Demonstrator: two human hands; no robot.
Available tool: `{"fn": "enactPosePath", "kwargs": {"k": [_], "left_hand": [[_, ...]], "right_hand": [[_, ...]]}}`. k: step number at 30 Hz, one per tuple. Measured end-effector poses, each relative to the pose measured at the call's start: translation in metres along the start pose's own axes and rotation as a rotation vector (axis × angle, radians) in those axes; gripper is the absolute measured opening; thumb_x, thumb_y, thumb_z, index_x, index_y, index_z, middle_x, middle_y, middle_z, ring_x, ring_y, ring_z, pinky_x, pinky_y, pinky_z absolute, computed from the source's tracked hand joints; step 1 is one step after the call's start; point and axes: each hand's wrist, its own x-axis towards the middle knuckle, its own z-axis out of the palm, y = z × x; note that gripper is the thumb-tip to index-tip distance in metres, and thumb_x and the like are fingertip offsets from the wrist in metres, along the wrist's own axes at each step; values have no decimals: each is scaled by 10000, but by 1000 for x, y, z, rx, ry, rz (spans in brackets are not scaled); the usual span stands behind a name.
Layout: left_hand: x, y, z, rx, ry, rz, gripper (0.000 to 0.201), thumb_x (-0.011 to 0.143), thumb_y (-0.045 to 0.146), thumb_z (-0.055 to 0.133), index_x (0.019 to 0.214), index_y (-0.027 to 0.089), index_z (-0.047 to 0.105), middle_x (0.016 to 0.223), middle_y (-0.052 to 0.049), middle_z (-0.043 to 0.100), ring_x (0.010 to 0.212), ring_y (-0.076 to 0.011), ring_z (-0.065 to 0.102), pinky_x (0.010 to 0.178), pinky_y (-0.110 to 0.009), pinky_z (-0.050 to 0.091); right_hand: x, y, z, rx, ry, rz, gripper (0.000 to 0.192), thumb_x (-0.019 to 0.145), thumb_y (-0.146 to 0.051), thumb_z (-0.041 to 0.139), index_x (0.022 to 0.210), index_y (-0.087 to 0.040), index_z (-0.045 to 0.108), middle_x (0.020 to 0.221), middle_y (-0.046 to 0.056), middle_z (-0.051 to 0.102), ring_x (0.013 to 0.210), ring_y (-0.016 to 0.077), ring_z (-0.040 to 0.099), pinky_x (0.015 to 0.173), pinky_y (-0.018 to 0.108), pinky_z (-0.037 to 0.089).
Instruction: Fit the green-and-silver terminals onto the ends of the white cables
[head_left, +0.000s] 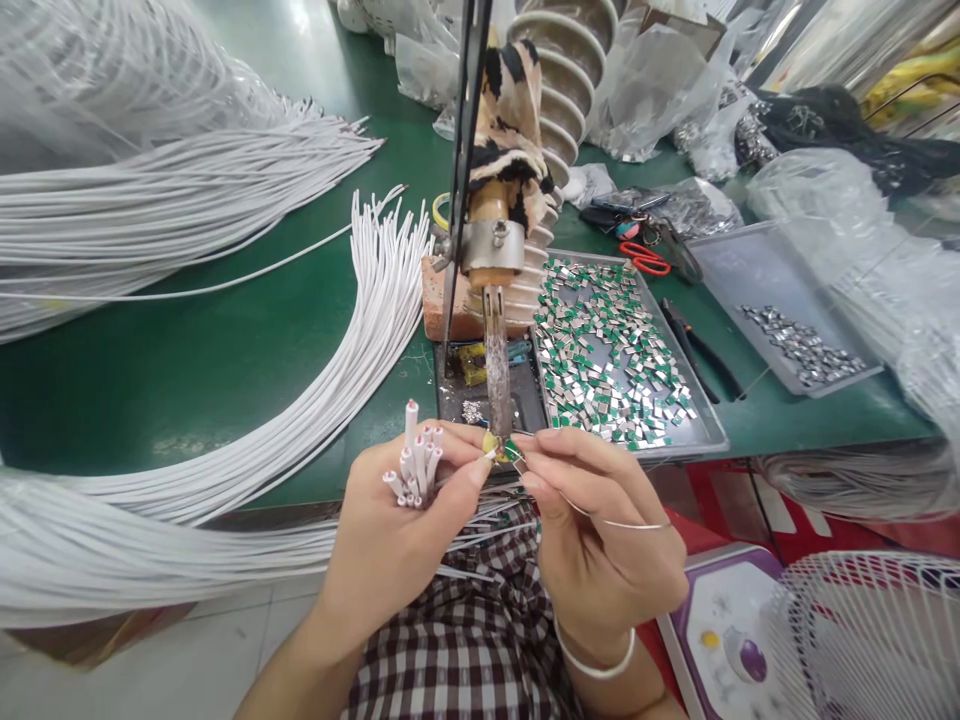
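My left hand grips a bundle of white wire ends and pinches one wire tip between thumb and forefinger. My right hand pinches a small green component and a thin strand of solder wire. Both fingertips meet under the tip of a fixed soldering iron, which hangs from a wrapped holder.
A metal tray holds several green components. A second tray has silver parts. Long white wires curve over the green table. Red scissors, black pliers, plastic bags and a white fan lie to the right.
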Motion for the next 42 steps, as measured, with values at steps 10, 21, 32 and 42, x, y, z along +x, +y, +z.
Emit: {"fn": "enactPosePath", "kwargs": {"k": [10, 21, 32, 42], "left_hand": [[-2, -2, 1, -29, -2, 1, 242, 874, 71, 661, 765, 277, 723, 859, 111, 772, 802, -49, 722, 768, -95, 540], [-5, -9, -1, 20, -45, 37, 219, 899, 72, 628, 808, 262, 685, 889, 85, 760, 787, -71, 698, 733, -146, 523], [0, -7, -5, 167, -276, -21, 154, 958, 195, 574, 825, 209, 649, 822, -5, 667, 782, -155, 633, 718, -250, 492], [-3, -7, -4, -62, -147, -50, 180, 914, 123, 627, 778, 225, 684, 845, 29, 730, 813, -117, 678, 761, -191, 517]], "right_hand": [[-1, 0, -1, 125, -17, 33, 259, 860, 25, 654, 1049, -136, 730, 1040, 54, 774, 973, 148, 743, 877, 278, 630], [-6, 3, -5, 235, -107, 236, 205, 974, -95, 507, 921, -198, 676, 773, -1, 681, 729, 133, 630, 693, 302, 526], [-2, 2, -1, 59, -202, 270, 148, 922, -80, 601, 867, -184, 692, 747, -11, 708, 669, 101, 634, 628, 223, 513], [-6, 4, 3, 186, -121, 375, 254, 970, -114, 530, 910, -205, 760, 813, 20, 785, 662, 134, 738, 617, 240, 632]]}}
